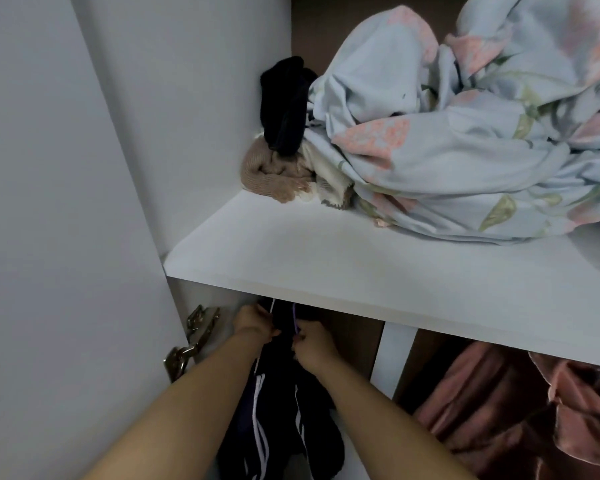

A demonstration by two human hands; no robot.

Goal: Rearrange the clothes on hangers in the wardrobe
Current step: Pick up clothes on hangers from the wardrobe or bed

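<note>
Dark striped garments (278, 410): hanging just below both grips, under the shelf (326, 265). Right hand (314, 346) is pinching a purple hanger (295, 318), its grip clamped. Left hand (253, 323) is clutching the garments' top, its grip curled tight. Pink garments (482, 403) are hanging well to the right of the grips. Rearranging is looking early: one item is being handled, the others are waiting.
</note>
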